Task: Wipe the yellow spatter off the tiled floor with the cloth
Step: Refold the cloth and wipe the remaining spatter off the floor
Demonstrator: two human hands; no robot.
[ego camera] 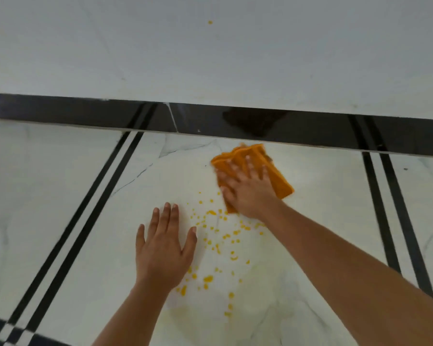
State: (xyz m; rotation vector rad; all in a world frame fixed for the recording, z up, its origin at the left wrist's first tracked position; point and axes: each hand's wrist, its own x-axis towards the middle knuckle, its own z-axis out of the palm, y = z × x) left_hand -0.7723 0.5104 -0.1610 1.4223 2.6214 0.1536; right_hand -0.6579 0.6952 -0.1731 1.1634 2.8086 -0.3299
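Yellow spatter (216, 248) lies as many small drops across the white marble floor tile (145, 186) in the middle of the view. A folded orange cloth (273, 171) lies flat on the tile just beyond the drops, close to the black skirting. My right hand (248, 189) presses down on the cloth with fingers spread, covering its near half. My left hand (164, 248) rests flat and empty on the tile to the left of the spatter, fingers apart. A single yellow spot (210, 22) sits high on the white wall.
A black skirting band (85, 113) runs along the foot of the white wall (285, 58). Double black inlay stripes cross the floor at the left (85, 221) and right (395, 221). A faint yellowish smear (183, 313) shows near the bottom of the tile.
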